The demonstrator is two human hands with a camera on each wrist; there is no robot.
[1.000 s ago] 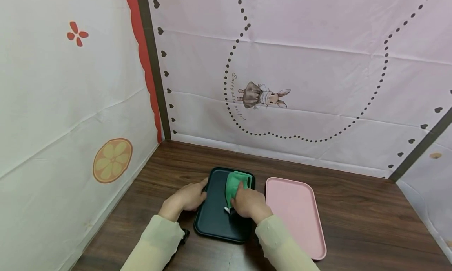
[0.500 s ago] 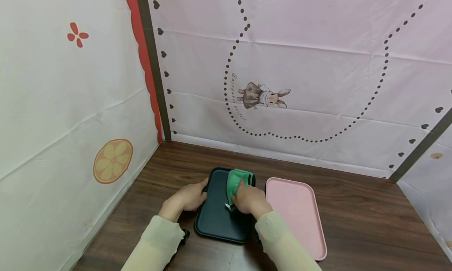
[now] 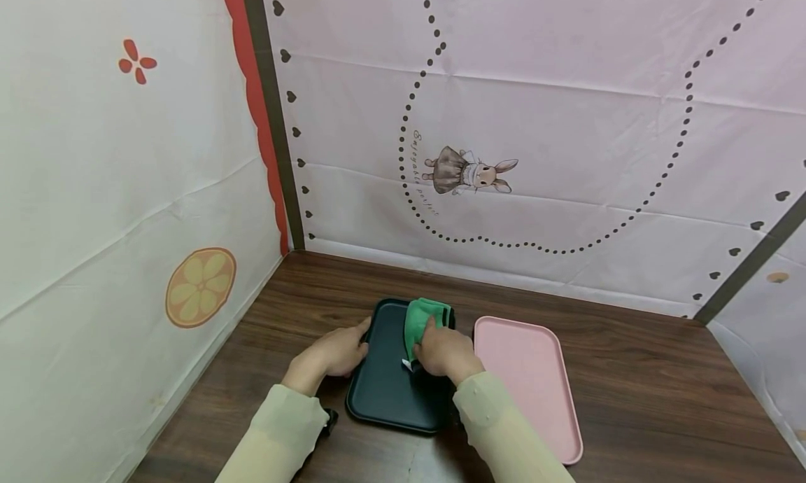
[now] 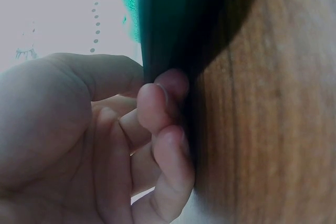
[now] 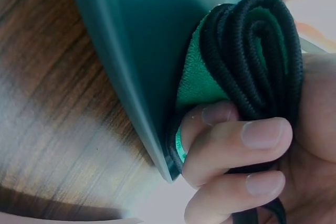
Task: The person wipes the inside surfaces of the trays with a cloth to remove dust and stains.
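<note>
A dark green-black tray [image 3: 384,385] lies on the wooden table. My left hand [image 3: 334,349] grips its left edge. In the left wrist view the thumb lies along the rim, and curled fingertips [image 4: 152,106] press at the tray's outer side, low by the tabletop. A folded green cloth [image 3: 416,321] with black edging lies against the tray's far right part. My right hand [image 3: 446,353] grips it, index finger stretched along the top. Seen from the right wrist, the other fingers curl round the cloth's rolled folds [image 5: 252,51]. A small white tag [image 3: 406,364] sticks out at the cloth's near end.
Right of the dark tray lies a pink tray [image 3: 522,371], partly behind the right forearm. Patterned fabric walls [image 3: 554,154] stand behind the table [image 3: 655,392] and at its sides. The table continues to the right of the pink tray.
My right hand has slid the cloth a little away from me along the dark tray, towards its far edge. The left hand and both trays stay in place.
</note>
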